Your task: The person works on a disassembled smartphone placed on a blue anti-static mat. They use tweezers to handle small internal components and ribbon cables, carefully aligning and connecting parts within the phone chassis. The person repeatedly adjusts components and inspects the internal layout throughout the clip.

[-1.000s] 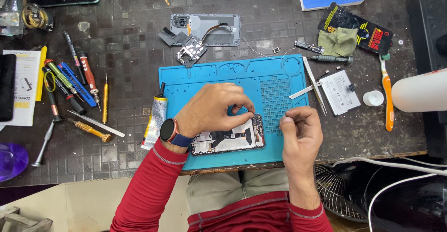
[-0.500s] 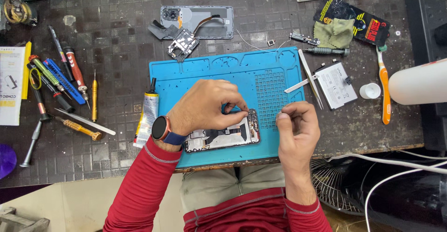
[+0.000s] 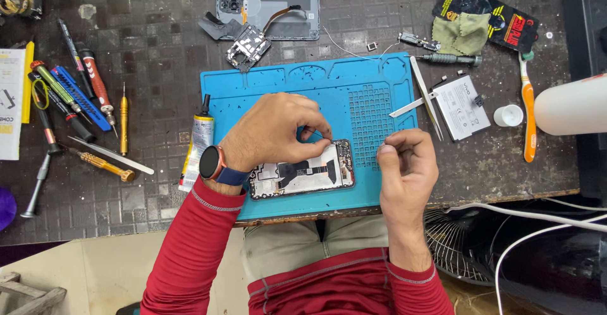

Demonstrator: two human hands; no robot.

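On blue mat (image 3: 272,93), near edge of worktop (image 3: 152,43): open phone (image 3: 302,177), insides showing. Left hand (image 3: 275,128) curled over phone's far edge, fingertips pinched on top right corner. Right hand (image 3: 408,163) just right of phone, loosely closed, thumb and finger pinched; cannot tell if holding anything. Tweezers (image 3: 425,100) at mat's right side. Glue tube (image 3: 199,139) left of mat.
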